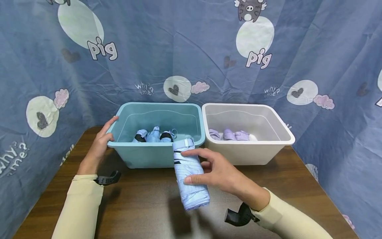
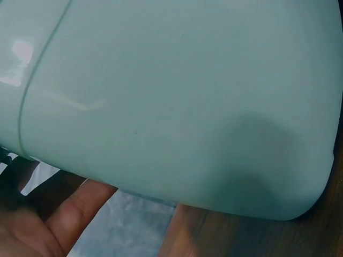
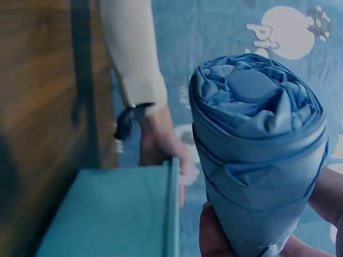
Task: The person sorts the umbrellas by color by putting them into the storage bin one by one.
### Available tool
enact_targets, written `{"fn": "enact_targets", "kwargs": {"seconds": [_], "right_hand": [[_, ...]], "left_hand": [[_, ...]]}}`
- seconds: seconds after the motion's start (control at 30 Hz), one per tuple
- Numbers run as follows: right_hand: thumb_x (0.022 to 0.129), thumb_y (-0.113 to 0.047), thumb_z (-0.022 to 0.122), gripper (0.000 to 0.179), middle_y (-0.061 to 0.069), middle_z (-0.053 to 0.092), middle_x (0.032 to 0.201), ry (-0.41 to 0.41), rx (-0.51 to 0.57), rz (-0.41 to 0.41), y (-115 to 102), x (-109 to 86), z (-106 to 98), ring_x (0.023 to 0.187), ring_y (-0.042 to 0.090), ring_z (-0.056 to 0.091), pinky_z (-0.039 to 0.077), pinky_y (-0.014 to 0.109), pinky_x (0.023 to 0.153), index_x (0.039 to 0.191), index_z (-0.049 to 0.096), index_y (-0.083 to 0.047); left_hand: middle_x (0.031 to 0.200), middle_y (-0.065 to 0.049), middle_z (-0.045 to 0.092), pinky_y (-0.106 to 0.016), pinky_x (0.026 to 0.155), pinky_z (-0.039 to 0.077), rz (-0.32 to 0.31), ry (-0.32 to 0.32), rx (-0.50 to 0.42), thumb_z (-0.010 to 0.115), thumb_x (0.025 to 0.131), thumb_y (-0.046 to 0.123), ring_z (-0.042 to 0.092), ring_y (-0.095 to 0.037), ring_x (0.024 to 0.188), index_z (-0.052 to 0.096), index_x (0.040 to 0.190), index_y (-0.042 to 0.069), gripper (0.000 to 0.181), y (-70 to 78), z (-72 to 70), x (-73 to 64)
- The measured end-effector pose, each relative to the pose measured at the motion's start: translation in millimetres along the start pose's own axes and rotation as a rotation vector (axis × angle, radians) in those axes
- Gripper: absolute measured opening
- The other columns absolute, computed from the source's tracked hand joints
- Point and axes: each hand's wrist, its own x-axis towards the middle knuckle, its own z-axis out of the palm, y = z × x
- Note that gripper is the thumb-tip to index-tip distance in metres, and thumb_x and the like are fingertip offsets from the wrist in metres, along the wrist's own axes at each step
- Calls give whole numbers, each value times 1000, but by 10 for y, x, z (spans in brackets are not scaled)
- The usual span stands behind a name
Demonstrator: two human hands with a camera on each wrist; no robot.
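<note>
Above the table my right hand holds a rolled light-blue umbrella, thumb on one side and fingers on the other. Its far end overlaps the front right corner of the teal bin; whether they touch I cannot tell. Tightly wound fabric around a round centre shows on the umbrella in the right wrist view. At the teal bin's left side my left hand grips the rim. Inside that bin lie several blue rolled items, partly hidden by the front wall.
To the right, against the teal bin, stands a white bin with several lilac rolled items in it. Both bins rest at the back of the brown wooden table. A blue patterned cloth hangs behind them.
</note>
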Motion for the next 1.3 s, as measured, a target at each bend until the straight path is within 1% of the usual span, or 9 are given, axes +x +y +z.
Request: {"fn": "enact_targets", "kwargs": {"seconds": [0.13, 0.27, 0.37, 0.47, 0.6, 0.7, 0.93, 1.1, 1.3], "right_hand": [[76, -16, 81, 61, 10, 57, 120, 52, 14, 13, -99, 91, -108, 100, 27, 65, 54, 41, 73, 131, 58, -29], [76, -19, 81, 58, 9, 55, 124, 109, 11, 7, -142, 247, -195, 104, 28, 64, 54, 41, 74, 130, 59, -29], [77, -20, 81, 57, 7, 53, 128, 154, 5, 0, -139, 384, -252, 108, 28, 63, 53, 40, 77, 128, 60, -30], [77, -21, 81, 56, 5, 51, 133, 206, -24, -7, -131, 524, -312, 111, 31, 60, 50, 40, 84, 128, 61, -30], [77, -23, 81, 56, 4, 47, 137, 270, -43, -8, -116, 728, -384, 113, 32, 57, 47, 40, 88, 129, 61, -29], [77, -23, 81, 57, 7, 47, 136, 303, -24, -10, -97, 885, -423, 111, 31, 57, 48, 40, 86, 130, 61, -28], [76, -26, 82, 60, 10, 47, 137, 383, -54, 27, -52, 1204, -478, 120, 25, 46, 42, 38, 94, 131, 60, -29], [77, -19, 80, 59, 12, 48, 135, 442, -24, 39, 17, 1422, -497, 119, 26, 46, 41, 38, 95, 131, 61, -25], [76, -14, 80, 59, 14, 43, 141, 484, -24, 62, 128, 1621, -494, 123, 26, 43, 38, 39, 99, 132, 60, -22]], "left_hand": [[161, -9, 11, -36, 92, 22, 9, 6, 6, 32, 76, -4, 17, -32, 137, 25, 154, 19, 83, 10, 7, 7], [160, -10, 12, -34, 90, 23, 8, 12, 14, 32, 75, -4, 19, -33, 135, 25, 154, 20, 83, 2, 11, 5], [161, -9, 11, -36, 91, 22, 2, 5, 17, 31, 75, -4, 18, -34, 136, 24, 154, 20, 83, -1, 14, 1], [161, -9, 10, -42, 97, 21, 0, -6, 10, 31, 76, -5, 16, -35, 138, 24, 155, 19, 83, 7, 20, 9], [161, -9, 9, -51, 101, 17, -9, -5, -6, 31, 76, -4, 15, -36, 139, 23, 155, 19, 82, 19, 18, 29], [161, -9, 9, -51, 101, 17, -23, 4, -7, 31, 76, -3, 15, -35, 139, 23, 155, 20, 82, 19, 8, 25], [160, -11, 11, -40, 96, 21, -18, 8, -8, 31, 75, -5, 17, -36, 136, 22, 155, 17, 83, -18, -22, -11], [160, -12, 10, -40, 96, 21, -13, -1, -13, 31, 75, -5, 17, -36, 136, 22, 155, 16, 82, -32, -33, -1], [161, -11, 9, -43, 97, 21, -16, -4, -9, 30, 76, -5, 16, -37, 137, 21, 155, 16, 82, -22, -19, 7]]}}
